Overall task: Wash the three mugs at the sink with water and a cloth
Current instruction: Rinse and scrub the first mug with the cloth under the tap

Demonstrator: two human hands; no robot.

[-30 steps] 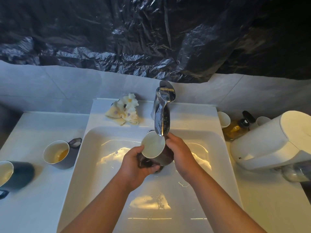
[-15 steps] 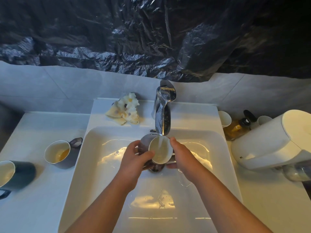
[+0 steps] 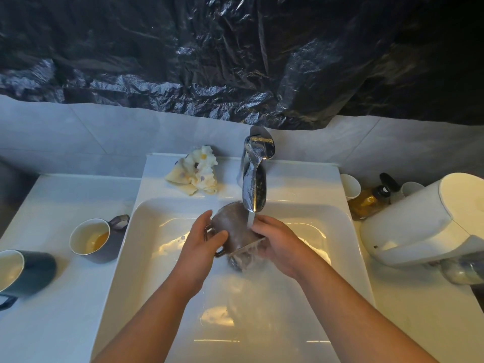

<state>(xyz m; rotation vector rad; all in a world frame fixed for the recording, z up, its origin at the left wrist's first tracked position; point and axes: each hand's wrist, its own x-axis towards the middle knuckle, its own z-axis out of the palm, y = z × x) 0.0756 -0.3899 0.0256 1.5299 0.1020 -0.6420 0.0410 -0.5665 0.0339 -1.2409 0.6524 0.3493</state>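
Over sink (image 3: 157,297), left hand (image 3: 199,248), right hand (image 3: 281,244) grip mug (image 3: 232,226).

Dark mug (image 3: 26,271) partly beyond left edge.

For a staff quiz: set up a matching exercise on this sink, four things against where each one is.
Things:
1 brown mug
2 grey mug
3 dark mug
4 cloth

Places:
A behind the basin, left of the tap
B far left on the counter
C under the running water, held by the left hand and right hand
D on the counter beside the basin, yellowish liquid inside

Pairs: 1-C; 2-D; 3-B; 4-A
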